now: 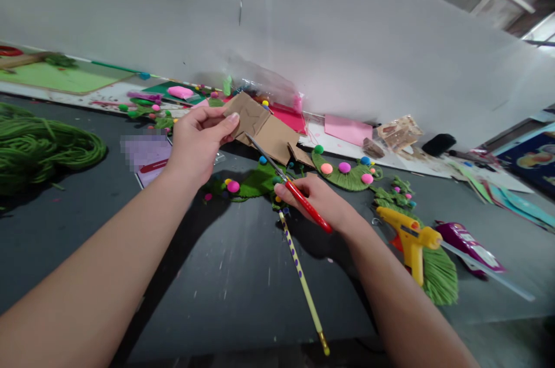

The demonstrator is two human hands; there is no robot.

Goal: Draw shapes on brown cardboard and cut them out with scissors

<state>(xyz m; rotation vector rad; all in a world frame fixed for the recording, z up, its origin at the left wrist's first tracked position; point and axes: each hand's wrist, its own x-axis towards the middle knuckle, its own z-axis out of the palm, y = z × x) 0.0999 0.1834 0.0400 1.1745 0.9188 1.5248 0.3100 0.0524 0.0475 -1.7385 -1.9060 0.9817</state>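
Observation:
My left hand (202, 137) pinches the left end of a folded piece of brown cardboard (271, 134), holding it up over the table; a line is drawn on its left part. In my right hand (318, 197) is a pair of scissors (306, 203) with red handles, the blades pointing up and left at the cardboard's lower edge. Whether the blades have cut into it I cannot tell. Below lie green yarn-wrapped shapes (255, 183) dotted with coloured pompoms. A yellow pencil (303, 281) with purple spots rests on the table nearer to me.
Green yarn (43, 148) is heaped at the left. At the right are a yellow glue gun (410, 235), a purple packet (468, 246) and a green yarn-wrapped piece (440, 275). Pink paper (348, 129) and scraps line the white wall (173, 15) behind.

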